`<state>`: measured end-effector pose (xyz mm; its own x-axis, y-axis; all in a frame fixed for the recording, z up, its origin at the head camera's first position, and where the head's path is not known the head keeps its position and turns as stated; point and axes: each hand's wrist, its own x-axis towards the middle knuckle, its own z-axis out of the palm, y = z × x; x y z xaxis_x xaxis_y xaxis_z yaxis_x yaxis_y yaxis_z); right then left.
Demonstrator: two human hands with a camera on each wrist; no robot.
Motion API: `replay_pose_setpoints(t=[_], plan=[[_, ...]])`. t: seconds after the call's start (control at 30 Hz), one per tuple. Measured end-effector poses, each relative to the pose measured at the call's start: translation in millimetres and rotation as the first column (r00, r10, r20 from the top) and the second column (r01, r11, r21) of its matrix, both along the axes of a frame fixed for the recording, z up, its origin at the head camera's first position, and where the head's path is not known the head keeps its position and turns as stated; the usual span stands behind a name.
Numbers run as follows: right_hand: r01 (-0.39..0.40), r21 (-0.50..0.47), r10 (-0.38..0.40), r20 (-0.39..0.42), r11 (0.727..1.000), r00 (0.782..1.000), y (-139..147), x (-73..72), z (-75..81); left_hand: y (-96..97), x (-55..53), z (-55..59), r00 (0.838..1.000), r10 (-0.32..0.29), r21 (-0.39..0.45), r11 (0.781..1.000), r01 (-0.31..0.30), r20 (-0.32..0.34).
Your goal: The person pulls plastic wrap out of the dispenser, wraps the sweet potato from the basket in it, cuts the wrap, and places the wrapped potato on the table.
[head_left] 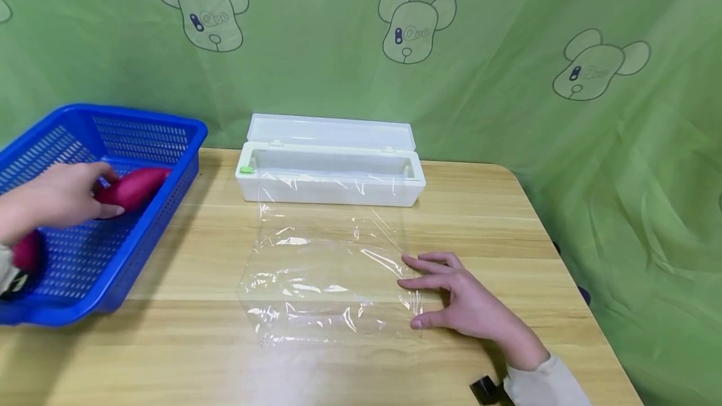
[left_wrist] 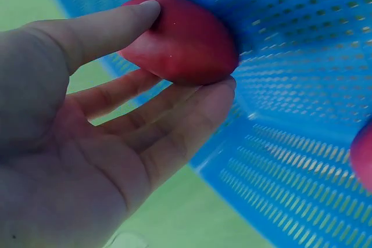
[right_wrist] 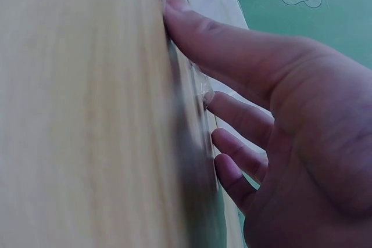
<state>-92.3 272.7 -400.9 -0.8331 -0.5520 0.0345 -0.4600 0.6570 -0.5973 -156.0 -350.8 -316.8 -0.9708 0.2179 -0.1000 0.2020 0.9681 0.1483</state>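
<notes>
My left hand (head_left: 70, 196) is inside the blue basket (head_left: 155, 230), gripping a red, tapered sweet potato (head_left: 135, 188) between thumb and fingers. The left wrist view shows the thumb on one side of the sweet potato (left_wrist: 186, 42) and fingertips on the other. A second red piece (head_left: 28, 250) lies near the left wrist, partly hidden. Clear plastic wrap (head_left: 327, 287) spreads over the table from a white wrap dispenser (head_left: 329, 190) with its lid up. Fingers spread, my right hand (head_left: 454, 296) touches the wrap's right edge with its fingertips.
The wooden table (head_left: 479, 218) ends in a rounded corner at the back right. Behind it hangs a green curtain (head_left: 321, 49) printed with bear heads. A small black device (head_left: 485, 390) sits by the right sleeve. A green slider (head_left: 246, 170) is on the dispenser.
</notes>
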Motion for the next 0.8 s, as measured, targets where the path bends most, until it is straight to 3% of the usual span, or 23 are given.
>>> replay_pose_setpoints(t=[0.1, 0.2, 0.27, 0.33, 0.53, 0.67, 0.8], plan=[[0.001, -0.003, -0.001, 0.000, 1.000, 1.000, 1, 1.1, 0.8, -4.0, 5.3, 8.9, 0.992, 0.050, 0.032, 0.998, -0.047, -0.117], [0.000, -0.008, 0.000, 0.008, 1.000, 1.000, 1, 1.7, 1.7, 1.9, 11.0, 20.2, 0.965, 0.142, 0.141, 0.984, -0.113, -0.219], [0.002, -0.010, -0.002, 0.013, 1.000, 1.000, 0, 1.5, 2.0, 13.1, 13.6, 29.7, 0.951, 0.189, 0.213, 0.967, -0.138, -0.244], [0.004, -0.014, -0.004, 0.019, 1.000, 1.000, 0, 0.9, 1.8, 28.8, 16.9, 40.8, 0.953, 0.205, 0.256, 0.956, -0.145, -0.223], [0.010, -0.024, -0.009, 0.034, 1.000, 0.999, 1, 0.7, -0.3, 75.8, 28.1, 64.1, 0.986, 0.101, 0.259, 0.964, -0.064, -0.134], [0.009, -0.026, -0.008, 0.033, 1.000, 0.999, 1, 1.8, -0.9, 99.1, 32.8, 66.5, 0.993, 0.028, 0.293, 0.956, 0.008, -0.117], [0.010, -0.020, -0.010, 0.019, 1.000, 1.000, 3, 1.3, -1.7, 126.3, 37.3, 63.4, 0.988, -0.059, 0.332, 0.938, 0.104, -0.141]])
